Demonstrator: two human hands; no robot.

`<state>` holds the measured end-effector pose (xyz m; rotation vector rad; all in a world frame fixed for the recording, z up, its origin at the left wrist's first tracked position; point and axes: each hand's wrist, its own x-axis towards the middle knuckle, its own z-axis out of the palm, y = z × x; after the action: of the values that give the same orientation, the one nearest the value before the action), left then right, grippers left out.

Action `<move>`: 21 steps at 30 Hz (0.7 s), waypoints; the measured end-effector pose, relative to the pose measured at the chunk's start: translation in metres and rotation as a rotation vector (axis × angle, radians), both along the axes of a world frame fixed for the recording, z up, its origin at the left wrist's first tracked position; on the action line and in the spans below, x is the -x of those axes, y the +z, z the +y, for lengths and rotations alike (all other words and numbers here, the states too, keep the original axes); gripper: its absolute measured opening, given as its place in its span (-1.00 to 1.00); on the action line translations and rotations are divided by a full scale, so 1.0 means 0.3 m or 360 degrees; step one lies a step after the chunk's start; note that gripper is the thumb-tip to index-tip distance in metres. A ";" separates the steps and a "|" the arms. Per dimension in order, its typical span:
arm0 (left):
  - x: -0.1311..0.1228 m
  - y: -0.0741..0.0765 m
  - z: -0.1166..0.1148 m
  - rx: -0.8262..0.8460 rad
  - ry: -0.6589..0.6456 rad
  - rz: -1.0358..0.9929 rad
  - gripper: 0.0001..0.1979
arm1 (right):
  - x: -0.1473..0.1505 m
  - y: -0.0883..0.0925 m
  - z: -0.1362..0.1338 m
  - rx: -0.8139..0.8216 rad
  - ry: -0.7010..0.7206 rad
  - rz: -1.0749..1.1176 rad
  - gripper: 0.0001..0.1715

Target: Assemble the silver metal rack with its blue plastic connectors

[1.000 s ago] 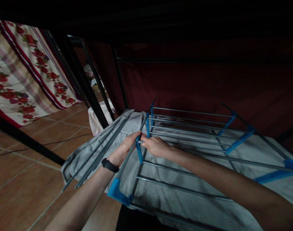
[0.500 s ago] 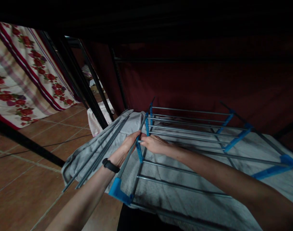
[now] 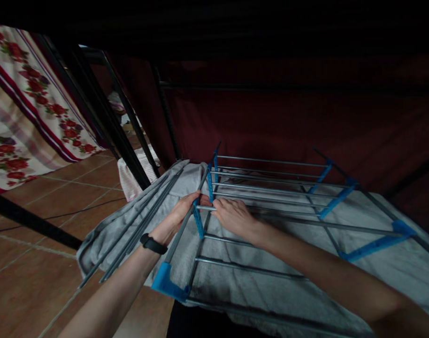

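A rack of grey metal tubes (image 3: 235,266) with blue plastic joints lies on a grey blanket (image 3: 193,178). My left hand (image 3: 186,206), with a dark band on its wrist, is closed around the near-left side tube beside a blue joint (image 3: 198,223). Its thumb and some fingers are partly hidden behind that joint. My right hand (image 3: 233,217) has its fingers curled over a cross tube (image 3: 206,208), a little to the right of the joint. The tube's left end meets the joint between my hands.
Several loose grey tubes (image 3: 139,234) rest on the blanket to the left. Black metal posts (image 3: 111,112) stand beyond them, and a dark beam spans overhead. A floral cloth (image 3: 34,94) hangs at far left above a tiled floor (image 3: 27,263). Dark red fabric (image 3: 271,122) hangs behind the rack.
My right hand has slid rightward along the cross tube, away from the blue joint, baring the tube's left end. My left hand keeps its place on the side tube. The view has shifted slightly.
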<state>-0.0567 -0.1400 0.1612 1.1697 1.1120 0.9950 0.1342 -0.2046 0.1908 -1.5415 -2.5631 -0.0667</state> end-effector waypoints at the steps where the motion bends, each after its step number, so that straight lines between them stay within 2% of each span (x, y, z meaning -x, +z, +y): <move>1: -0.001 0.003 -0.001 0.0032 -0.0072 -0.0034 -0.57 | -0.019 -0.017 -0.017 -0.0049 -0.0030 -0.0041 -0.64; 3: -0.003 0.010 -0.004 0.0072 -0.0126 -0.0070 -0.57 | -0.050 -0.048 -0.038 -0.0099 -0.0058 -0.0102 -0.59; 6: -0.010 0.025 -0.011 0.0097 -0.0076 -0.0050 -0.57 | -0.073 -0.067 -0.037 -0.0094 -0.0032 -0.0119 -0.50; 14: -0.020 0.049 -0.023 0.0030 0.0046 0.0037 -0.58 | -0.071 -0.033 -0.018 0.0002 0.0009 -0.0033 -0.49; 21: -0.006 0.056 0.003 0.0054 -0.0019 0.0086 -0.68 | -0.084 -0.035 -0.001 -0.0051 0.0083 0.0022 -0.51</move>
<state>-0.0550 -0.1391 0.1778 1.1802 1.1593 0.9368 0.1592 -0.2050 0.1802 -1.4584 -2.5766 -0.0904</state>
